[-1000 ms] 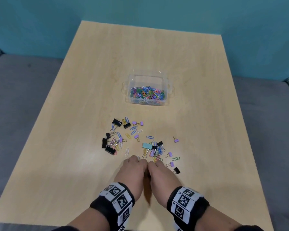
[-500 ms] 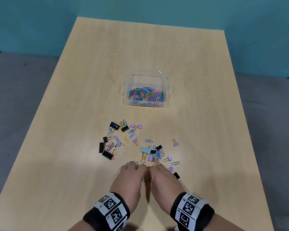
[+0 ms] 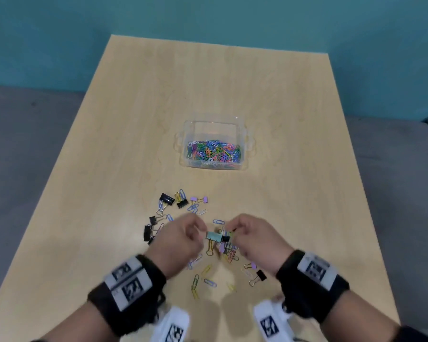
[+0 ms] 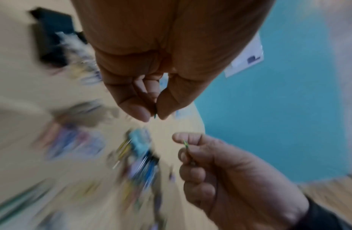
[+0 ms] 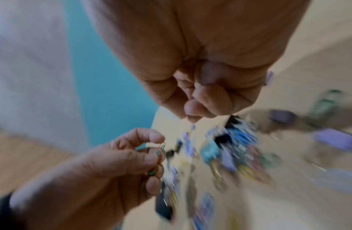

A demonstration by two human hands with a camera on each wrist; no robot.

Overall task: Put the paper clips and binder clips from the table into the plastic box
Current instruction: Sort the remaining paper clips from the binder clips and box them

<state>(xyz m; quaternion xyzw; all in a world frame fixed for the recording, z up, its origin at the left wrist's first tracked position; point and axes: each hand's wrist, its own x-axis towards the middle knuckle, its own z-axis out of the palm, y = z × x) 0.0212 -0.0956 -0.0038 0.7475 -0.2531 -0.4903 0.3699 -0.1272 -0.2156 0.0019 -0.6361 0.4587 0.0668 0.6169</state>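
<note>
The clear plastic box stands mid-table, its floor covered with coloured paper clips. Nearer me lies a loose scatter of paper clips and binder clips, among them a teal binder clip and black binder clips. Both hands hover just above this scatter, a little apart. My left hand pinches a thin green paper clip between thumb and forefinger. My right hand pinches a green-yellow paper clip. Both wrist views are blurred by motion.
The light wooden table is bare around the box and scatter. More paper clips and a small black binder clip lie between my wrists. Grey floor and a teal wall surround the table.
Both hands have lifted off the table, moved forward over the scatter and drawn apart, each now pinching a paper clip. Several clips they covered now show near my wrists.
</note>
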